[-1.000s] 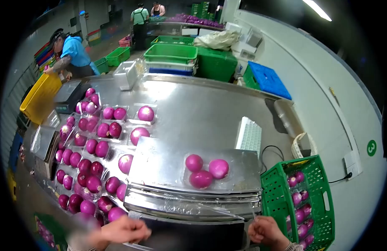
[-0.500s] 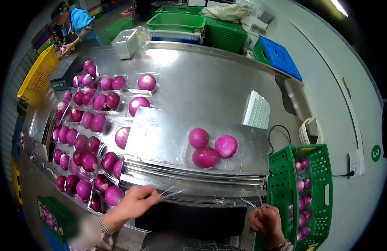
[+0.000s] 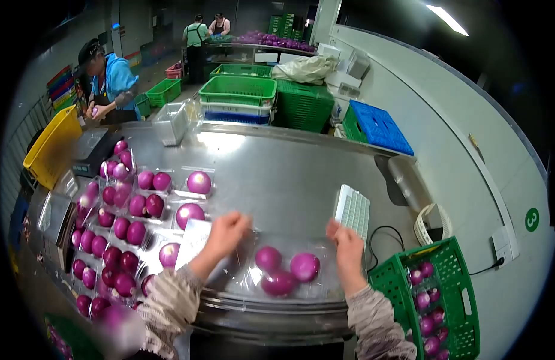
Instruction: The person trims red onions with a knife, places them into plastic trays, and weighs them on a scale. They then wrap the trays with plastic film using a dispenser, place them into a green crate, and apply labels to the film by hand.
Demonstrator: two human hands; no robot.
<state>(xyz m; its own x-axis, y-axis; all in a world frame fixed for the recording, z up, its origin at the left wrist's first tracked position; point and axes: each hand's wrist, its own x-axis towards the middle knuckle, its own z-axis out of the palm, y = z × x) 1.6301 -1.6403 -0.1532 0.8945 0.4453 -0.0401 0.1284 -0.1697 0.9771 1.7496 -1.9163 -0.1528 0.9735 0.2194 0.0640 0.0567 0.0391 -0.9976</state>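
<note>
Three purple onions (image 3: 287, 268) sit in a clear tray on the metal wrapping plate, between my hands. Clear film (image 3: 313, 243) stretches over them. My left hand (image 3: 228, 233) is closed on the film's edge at the tray's upper left. On the other side, my right hand (image 3: 343, 235) pinches the film near the white keypad (image 3: 353, 210). Many onions in clear trays (image 3: 128, 231) stand at the left of the steel table.
A green crate (image 3: 463, 300) with packed onions is at the right. Yellow basket (image 3: 52, 147), scale (image 3: 90, 150) and clear tray stack (image 3: 171, 123) line the far left. A person in blue (image 3: 118, 78) holds an onion; two more people stand farther back.
Both hands have moved from the near edge up and away, bringing the film over the onions. The camera view has tilted upward, showing more of the room.
</note>
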